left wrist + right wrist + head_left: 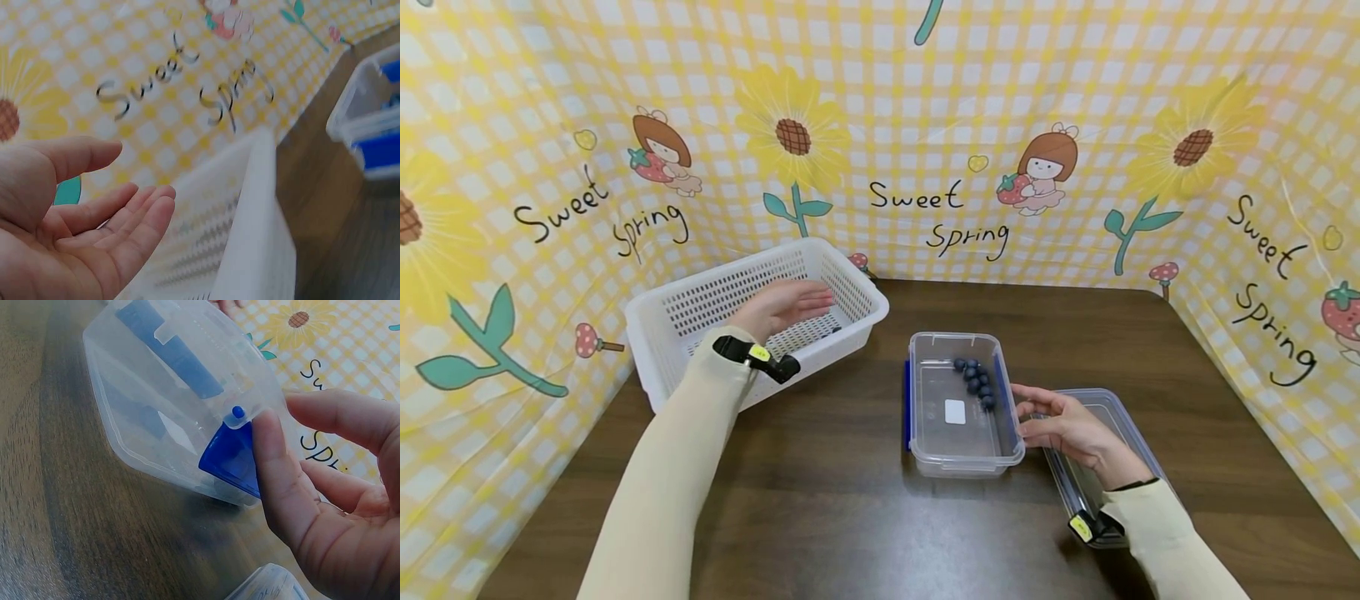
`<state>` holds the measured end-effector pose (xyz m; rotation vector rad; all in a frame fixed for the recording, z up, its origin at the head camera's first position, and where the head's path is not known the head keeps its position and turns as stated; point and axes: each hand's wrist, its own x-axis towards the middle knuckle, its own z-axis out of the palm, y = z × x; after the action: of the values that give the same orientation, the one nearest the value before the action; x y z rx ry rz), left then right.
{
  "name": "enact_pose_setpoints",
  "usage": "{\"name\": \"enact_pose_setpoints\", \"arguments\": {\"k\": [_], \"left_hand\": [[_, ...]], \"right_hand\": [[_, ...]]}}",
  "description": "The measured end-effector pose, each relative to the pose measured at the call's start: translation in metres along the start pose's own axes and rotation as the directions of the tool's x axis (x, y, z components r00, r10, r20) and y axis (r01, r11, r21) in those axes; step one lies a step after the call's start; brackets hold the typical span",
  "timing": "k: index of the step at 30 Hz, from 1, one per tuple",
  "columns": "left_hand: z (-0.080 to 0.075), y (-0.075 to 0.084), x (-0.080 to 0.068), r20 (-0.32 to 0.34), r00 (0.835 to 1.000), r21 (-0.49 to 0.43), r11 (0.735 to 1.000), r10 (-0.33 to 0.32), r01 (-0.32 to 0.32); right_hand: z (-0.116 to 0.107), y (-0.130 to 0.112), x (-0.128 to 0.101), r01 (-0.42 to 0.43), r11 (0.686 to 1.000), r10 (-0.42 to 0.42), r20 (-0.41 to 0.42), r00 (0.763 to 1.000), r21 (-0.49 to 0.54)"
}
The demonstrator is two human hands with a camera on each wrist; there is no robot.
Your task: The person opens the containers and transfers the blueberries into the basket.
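Closest in, a cream left sleeve (655,483) leads to the left hand (786,304), held over a white slotted basket (835,354), its fingers loose and slightly bent, thumb standing apart. The right hand (1075,433) has its thumb and bent fingers at the side of a clear container (932,383), by a blue latch (228,456); whether they truly pinch, I can't tell. That container stands between the hands, with dark blueberries (973,385) clustered inside. Beneath the right hand lies another clear plastic piece (1108,408). Beyond both hands hangs a yellow-checked cloth (917,108) printed with sunflowers.
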<state>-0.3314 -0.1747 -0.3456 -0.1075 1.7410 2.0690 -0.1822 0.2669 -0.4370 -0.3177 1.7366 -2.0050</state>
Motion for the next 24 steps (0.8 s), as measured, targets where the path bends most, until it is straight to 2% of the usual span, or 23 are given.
{"name": "enact_pose_setpoints", "arguments": {"k": [4,9,17,24], "left_hand": [[0.021,0.005,-0.001,0.025,1.0,0.008,1.0,0.02,-0.02],[0.045,0.001,0.0,0.099,0.995,0.066,0.997,0.03,-0.037],[0.08,-0.019,0.002,0.174,0.984,0.082,0.996,0.032,-0.046],[0.12,-0.04,0.002,0.272,0.962,0.111,0.994,-0.024,-0.006]], "right_hand": [[0.0,-0.001,-0.001,-0.006,1.0,0.006,-0.009,1.0,-0.009],[0.0,-0.001,-0.001,-0.011,1.0,0.011,-0.014,1.0,-0.01],[0.0,-0.001,0.0,-0.006,1.0,0.006,-0.003,1.0,-0.005],[0.0,-0.001,-0.001,-0.003,1.0,0.003,-0.003,1.0,-0.006]]}}
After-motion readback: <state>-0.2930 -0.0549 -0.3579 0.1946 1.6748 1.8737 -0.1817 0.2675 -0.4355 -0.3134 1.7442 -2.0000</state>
